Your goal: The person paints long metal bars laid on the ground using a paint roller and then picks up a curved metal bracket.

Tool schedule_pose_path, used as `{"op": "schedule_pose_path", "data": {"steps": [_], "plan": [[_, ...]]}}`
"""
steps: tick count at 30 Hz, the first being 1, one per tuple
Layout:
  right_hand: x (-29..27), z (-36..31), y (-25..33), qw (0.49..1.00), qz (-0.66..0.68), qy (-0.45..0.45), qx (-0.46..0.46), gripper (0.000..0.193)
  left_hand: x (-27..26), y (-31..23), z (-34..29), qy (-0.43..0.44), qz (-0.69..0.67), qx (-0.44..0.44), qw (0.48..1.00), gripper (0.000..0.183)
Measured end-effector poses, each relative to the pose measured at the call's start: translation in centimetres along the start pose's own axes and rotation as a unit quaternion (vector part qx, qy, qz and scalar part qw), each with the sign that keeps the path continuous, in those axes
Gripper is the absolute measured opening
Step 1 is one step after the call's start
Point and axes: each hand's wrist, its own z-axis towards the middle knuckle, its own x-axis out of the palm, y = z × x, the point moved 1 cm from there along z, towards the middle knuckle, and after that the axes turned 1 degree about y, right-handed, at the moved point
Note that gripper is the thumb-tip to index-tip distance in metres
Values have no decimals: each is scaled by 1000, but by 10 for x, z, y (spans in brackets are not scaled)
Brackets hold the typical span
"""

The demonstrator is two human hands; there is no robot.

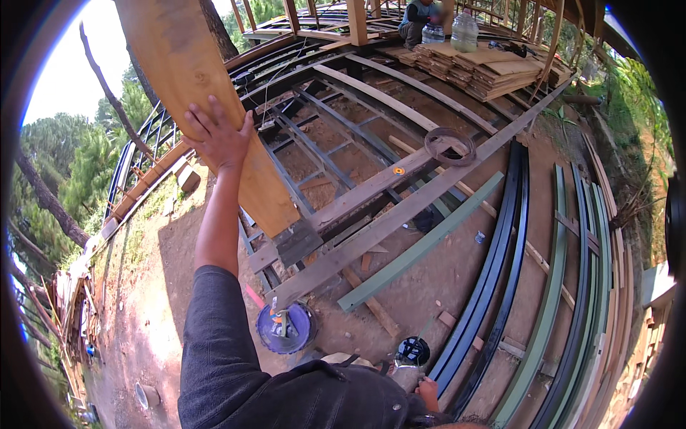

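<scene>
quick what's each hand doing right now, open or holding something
Left hand: open, fingers spread, palm pressed flat against the tall wooden plank.
Right hand: only partly visible at the lower edge near a dark round object; cannot tell.

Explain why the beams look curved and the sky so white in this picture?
Head view: the fisheye lens bends straight edges near the rim, so the metal rails bow; the sky behind the plank is overexposed to white; hard sunlight throws sharp shadows on the dirt; the left hand on the plank stays sharp.
</scene>
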Motion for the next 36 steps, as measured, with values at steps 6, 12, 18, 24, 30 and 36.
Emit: {"op": "schedule_pose_path", "data": {"steps": [6, 12, 18, 24, 30, 36], "plan": [[15, -7, 24, 873, 393, 57, 282, 52, 10, 4, 1, -3, 19, 20, 1000, 107], [6, -15, 58, 934, 217, 71, 275, 52, -3, 13, 10, -8, -83, 39, 996, 122], [-12, -30, 54, 969, 101, 29, 223, 52, -7, 0, 4, 45, -140, 34, 989, 130], [-16, -40, 62, 983, -12, 14, 181, 55, 6, 7, 7, 24, -128, 45, 990, 128], [-4, -52, 43, 984, -53, -48, 162, 53, -9, -11, -2, 43, -142, 31, 988, 125], [-11, -65, 62, 979, 20, -36, 198, 43, 9, 0, 0, 15, -148, 41, 988, 123]]}}
